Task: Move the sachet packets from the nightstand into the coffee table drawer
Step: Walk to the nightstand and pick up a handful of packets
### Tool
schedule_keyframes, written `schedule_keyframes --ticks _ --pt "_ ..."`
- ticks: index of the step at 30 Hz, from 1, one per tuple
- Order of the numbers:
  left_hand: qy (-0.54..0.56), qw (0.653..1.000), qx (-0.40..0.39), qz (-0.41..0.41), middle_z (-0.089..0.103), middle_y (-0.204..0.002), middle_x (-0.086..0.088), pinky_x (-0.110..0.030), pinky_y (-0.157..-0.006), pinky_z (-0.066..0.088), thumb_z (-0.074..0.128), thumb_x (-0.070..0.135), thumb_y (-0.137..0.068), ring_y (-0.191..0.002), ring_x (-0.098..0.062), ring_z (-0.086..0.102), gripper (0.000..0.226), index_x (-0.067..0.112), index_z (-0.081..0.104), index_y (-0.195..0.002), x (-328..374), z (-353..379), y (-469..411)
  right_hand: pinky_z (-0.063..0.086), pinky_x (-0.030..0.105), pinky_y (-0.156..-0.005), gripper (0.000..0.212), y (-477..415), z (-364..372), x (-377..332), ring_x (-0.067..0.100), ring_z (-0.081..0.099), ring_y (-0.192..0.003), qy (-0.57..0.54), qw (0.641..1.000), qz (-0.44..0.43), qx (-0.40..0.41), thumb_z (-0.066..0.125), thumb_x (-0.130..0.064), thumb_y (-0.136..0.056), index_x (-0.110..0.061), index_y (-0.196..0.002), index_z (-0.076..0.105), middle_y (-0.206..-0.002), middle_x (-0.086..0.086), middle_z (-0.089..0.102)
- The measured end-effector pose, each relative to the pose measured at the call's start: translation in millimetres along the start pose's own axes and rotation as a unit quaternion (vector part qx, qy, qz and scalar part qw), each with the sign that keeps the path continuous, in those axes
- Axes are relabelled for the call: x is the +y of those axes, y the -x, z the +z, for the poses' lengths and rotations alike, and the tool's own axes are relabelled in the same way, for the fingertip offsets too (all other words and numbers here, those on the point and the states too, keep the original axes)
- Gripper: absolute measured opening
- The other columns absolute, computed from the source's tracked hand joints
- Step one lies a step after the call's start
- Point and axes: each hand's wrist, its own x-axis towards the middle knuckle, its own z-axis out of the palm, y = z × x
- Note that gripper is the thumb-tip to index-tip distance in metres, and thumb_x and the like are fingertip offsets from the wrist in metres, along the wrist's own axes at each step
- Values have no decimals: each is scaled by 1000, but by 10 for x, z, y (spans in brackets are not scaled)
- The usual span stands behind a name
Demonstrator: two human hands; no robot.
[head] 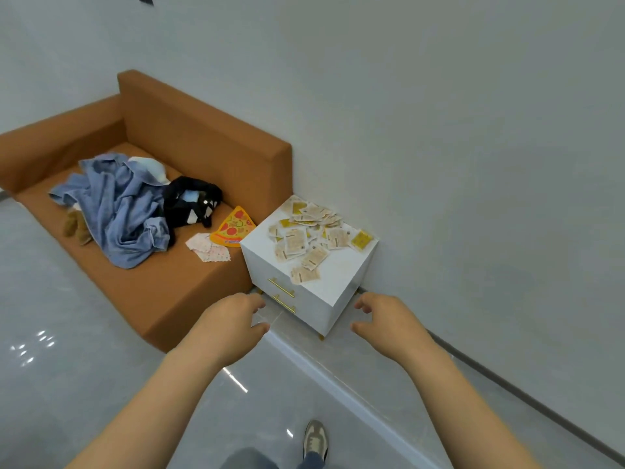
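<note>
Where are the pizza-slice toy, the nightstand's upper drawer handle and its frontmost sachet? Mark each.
pizza-slice toy point(233, 228), head view, centre of its face
upper drawer handle point(281, 287), head view, middle of the gold bar
frontmost sachet point(305, 275), head view, centre of the packet

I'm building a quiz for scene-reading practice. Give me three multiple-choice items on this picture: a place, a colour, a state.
1. Where do the sachet packets lie? A in a basket; B on top of the white nightstand; C in a bowl.
2. What colour are the drawer handles? A gold; B black; C red.
3. How are the left hand and right hand? A both grip packets; B both hold nothing, fingers loosely curled; C both press the nightstand top.
Answers: 1 B, packets are scattered over its top. 2 A, both bars shine gold on the white front. 3 B, both hands hover empty, short of the nightstand.
</note>
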Motion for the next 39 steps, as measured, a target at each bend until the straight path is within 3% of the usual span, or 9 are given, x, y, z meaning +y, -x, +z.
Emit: schedule_keyframes --ticks 7,13,18,24,32,39 --pt "5 1000 -23 -2 59 -121 3 -24 -84 43 57 35 -91 -110 -15 55 38 22 53 -126 -151 -267 -911 47 32 -92 43 -923 -198 -150 19 55 -114 13 1000 11 -17 62 -28 -88 -18 -129 54 -123 4 60" --pt "1 998 -53 18 58 -124 4 -26 -90 45 56 33 -90 -114 -15 54 38 22 54 -127 -445 -536 -1795 47 29 -90 44 -1676 -229 -358 18 56 -114 4 999 50 -22 61 -29 -88 -19 -130 53 -125 3 59" --pt "4 996 -77 52 59 -127 4 -36 -92 49 53 37 -84 -116 -17 54 43 28 54 -126 -830 -844 -2540 49 30 -87 43 -2238 -261 -710 17 57 -108 -13 995 101 -17 60 -30 -88 -20 -130 54 -118 1 62" --pt "-46 991 -93 88 54 -132 1 -30 -96 43 52 33 -92 -122 -17 50 43 22 47 -134 -1038 -1154 -3360 46 27 -82 40 -2736 -235 -1011 16 58 -106 -43 989 144 -4 61 -32 -89 -22 -127 54 -122 -1 60" --pt "-37 985 -123 112 54 -133 1 -30 -97 43 53 36 -93 -122 -16 50 46 21 45 -136 -1023 -1188 -4130 44 24 -81 39 -3284 -381 -836 16 57 -108 -67 979 194 -12 60 -33 -90 -21 -127 53 -124 -1 59" --pt "-44 986 -138 82 54 -133 -5 -32 -92 47 55 38 -92 -116 -21 56 51 18 43 -138 -927 -1105 -4815 47 28 -84 39 -3961 -517 -574 18 60 -103 -72 977 198 -22 59 -32 -91 -19 -127 53 -117 1 63"
